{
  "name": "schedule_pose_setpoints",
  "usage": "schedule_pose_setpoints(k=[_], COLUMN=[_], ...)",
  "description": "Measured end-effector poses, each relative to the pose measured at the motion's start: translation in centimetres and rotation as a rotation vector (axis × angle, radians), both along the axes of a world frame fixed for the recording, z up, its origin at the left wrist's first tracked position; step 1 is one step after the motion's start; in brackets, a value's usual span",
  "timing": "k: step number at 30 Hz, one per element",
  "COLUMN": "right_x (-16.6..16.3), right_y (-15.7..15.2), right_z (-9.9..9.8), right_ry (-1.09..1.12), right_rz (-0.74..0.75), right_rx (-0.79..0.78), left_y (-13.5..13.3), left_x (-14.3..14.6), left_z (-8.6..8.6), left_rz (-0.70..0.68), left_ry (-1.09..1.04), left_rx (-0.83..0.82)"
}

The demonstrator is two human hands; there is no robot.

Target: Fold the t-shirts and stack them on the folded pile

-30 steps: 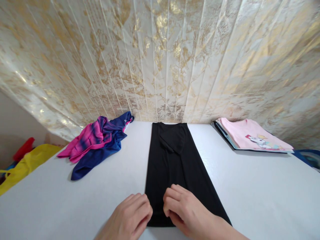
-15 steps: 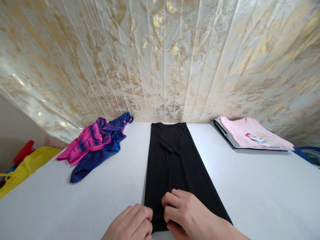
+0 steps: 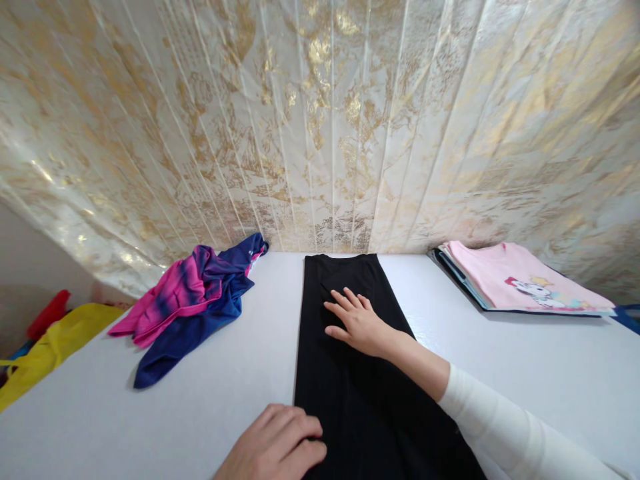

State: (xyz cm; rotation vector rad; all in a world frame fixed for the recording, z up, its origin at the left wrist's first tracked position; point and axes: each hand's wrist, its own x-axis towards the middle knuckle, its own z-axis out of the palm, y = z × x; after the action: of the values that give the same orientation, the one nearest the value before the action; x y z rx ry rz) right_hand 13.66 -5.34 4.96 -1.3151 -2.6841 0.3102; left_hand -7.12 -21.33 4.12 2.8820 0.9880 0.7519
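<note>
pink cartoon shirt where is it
Head view: the pink cartoon shirt tops a folded stack at the far right of the table, right of the black garment.

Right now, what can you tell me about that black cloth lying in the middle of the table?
The black cloth is a soft, matte garment folded into one long narrow strip. It lies flat on the white table, running from the near edge to the gold-patterned wall at the back. Low wrinkles show near its far end. The right hand lies open and flat on its far half; the left hand rests on its near left edge.
</note>
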Motion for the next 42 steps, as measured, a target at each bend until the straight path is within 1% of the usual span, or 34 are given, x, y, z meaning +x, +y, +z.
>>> schedule_pose_setpoints(k=[1, 3, 4, 5, 7, 10, 12, 14, 16, 18, 20, 22, 23, 24, 26, 27, 28, 29, 31, 34, 35, 36, 38, 40, 42], right_x=[0.3, 1.6, 2.4, 3.3, 5.0, 6.7, 7.1, 7.3, 7.4, 7.3, 6.7, 5.4, 4.4, 3.3, 0.8, -0.3, -1.2, -1.9, -2.6, -2.4, -2.3, -2.2, -2.3, -2.5, -2.9], right_y=[1.2, 2.6, 2.9, 3.1, 3.0, 3.6, 5.3, 7.8, 10.3, 11.9, 12.1, 10.5, 9.2, 7.7, 4.6, 3.1, 2.0, 1.1, 0.3, 0.9, 1.2, 1.6, 2.1, 2.3, 2.3], right_z=[-0.3, -0.9, -1.2, -1.5, -2.4, -4.2, -5.2, -5.8, -5.9, -5.5, -4.6, -3.2, -2.5, -1.7, -0.6, -0.2, 0.0, 0.0, -0.2, -1.0, -1.3, -1.5, -1.7, -1.7, -1.4], right_ry=[-0.019, -0.033, -0.035, -0.041, -0.069, -0.118, -0.128, -0.129, -0.128, -0.121, -0.080, 0.026, 0.101, 0.183, 0.281, 0.283, 0.271, 0.253, 0.215, 0.200, 0.204, 0.208, 0.206, 0.184, 0.159], right_rz=[-0.074, -0.200, -0.246, -0.277, -0.299, -0.303, -0.330, -0.360, -0.380, -0.398, -0.424, -0.374, -0.301, -0.192, 0.025, 0.137, 0.214, 0.249, 0.250, 0.212, 0.209, 0.207, 0.199, 0.192, 0.194], right_rx=[0.008, 0.012, 0.011, 0.008, 0.000, 0.055, 0.127, 0.177, 0.187, 0.175, 0.188, 0.239, 0.266, 0.269, 0.187, 0.143, 0.120, 0.110, 0.103, 0.097, 0.095, 0.094, 0.093, 0.102, 0.122], left_y=[1.2, 4.4, 6.3, 8.3, 12.2, 17.1, 19.8, 22.2, 24.4, 26.2, 27.5, 28.2, 28.3, 28.4, 28.1, 27.8, 27.2, 26.4, 23.8, 18.0, 15.9, 13.8, 10.4, 8.0, 6.9], left_x=[-0.1, 0.0, 0.1, 0.3, 0.8, 1.9, 2.5, 2.9, 3.1, 3.2, 3.4, 3.5, 3.5, 3.5, 3.3, 3.1, 2.8, 2.5, 1.8, 0.8, 0.5, 0.2, -0.3, -0.6, -0.8], left_z=[0.5, 1.1, 1.1, 0.9, -0.3, -2.6, -3.6, -3.8, -3.7, -3.6, -3.7, -4.0, -4.1, -4.1, -3.9, -3.6, -3.2, -2.7, -1.6, -0.3, -0.1, 0.0, 0.0, -0.3, -0.5], left_rz=[0.032, 0.157, 0.216, 0.245, 0.303, 0.400, 0.424, 0.431, 0.434, 0.431, 0.423, 0.416, 0.415, 0.417, 0.431, 0.442, 0.453, 0.461, 0.467, 0.435, 0.399, 0.316, 0.183, 0.115, 0.094], left_ry=[0.003, 0.057, 0.084, 0.124, 0.184, 0.210, 0.205, 0.199, 0.192, 0.181, 0.159, 0.122, 0.096, 0.066, -0.007, -0.049, -0.094, -0.139, -0.225, -0.310, -0.329, -0.371, -0.366, -0.311, -0.235], left_rx=[-0.043, -0.143, -0.193, -0.257, -0.329, -0.286, -0.255, -0.252, -0.255, -0.254, -0.249, -0.240, -0.234, -0.228, -0.213, -0.202, -0.189, -0.175, -0.145, -0.123, -0.130, -0.189, -0.326, -0.401, -0.396])
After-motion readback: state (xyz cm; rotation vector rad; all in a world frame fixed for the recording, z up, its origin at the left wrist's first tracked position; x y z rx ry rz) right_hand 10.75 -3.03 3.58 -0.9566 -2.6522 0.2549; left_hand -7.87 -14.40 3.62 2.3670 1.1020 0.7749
